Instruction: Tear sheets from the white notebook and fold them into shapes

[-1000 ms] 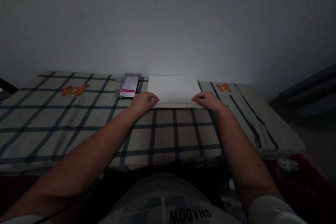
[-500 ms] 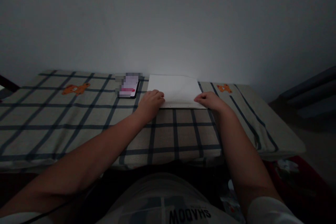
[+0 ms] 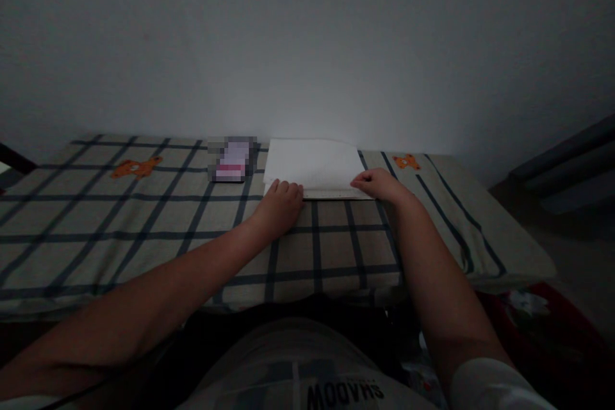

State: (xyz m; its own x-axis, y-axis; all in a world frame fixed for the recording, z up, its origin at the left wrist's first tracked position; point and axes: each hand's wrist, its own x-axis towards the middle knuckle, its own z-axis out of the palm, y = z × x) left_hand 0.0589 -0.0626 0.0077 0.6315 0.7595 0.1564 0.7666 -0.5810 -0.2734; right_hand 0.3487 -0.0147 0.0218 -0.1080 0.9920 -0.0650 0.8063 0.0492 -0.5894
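A white sheet of paper (image 3: 312,163) lies on the checked tablecloth, close to the wall. Along its near edge a strip of another pale layer (image 3: 331,194) shows below it, like a stack or pad. My left hand (image 3: 281,205) rests at the near left corner with its fingers curled over the paper's edge; the fingertips are partly hidden. Thumb and fingers of my right hand (image 3: 379,184) pinch the sheet at its near right corner. To the left of the paper lies a phone (image 3: 233,162) with a lit screen, partly blurred out.
The checked tablecloth (image 3: 182,214) has orange bear figures (image 3: 137,168) on it and hangs over the table's front edge. A pale wall (image 3: 307,45) stands right behind. Red flowered fabric (image 3: 538,320) lies low at the right.
My left hand has slid slightly toward me, from on the sheet to its near edge. My right hand keeps its pinch at the corner. The view has shifted slightly.
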